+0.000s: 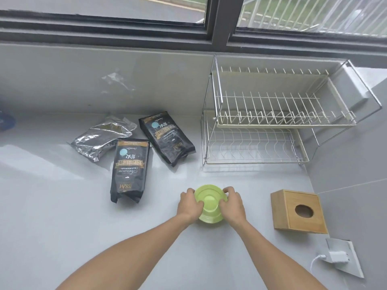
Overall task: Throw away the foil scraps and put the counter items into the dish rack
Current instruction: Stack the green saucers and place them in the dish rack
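Hands, left hand (189, 204) and right hand (231, 204), grasp green dishes (209, 203); dish rack (272, 122) bare.

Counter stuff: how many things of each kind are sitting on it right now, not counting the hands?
Black coffee bags: 2
Silver foil bag: 1
Green dish stack, held in the grip of both hands: 1
Wire dish rack: 1
Wooden tissue box: 1
Total: 6
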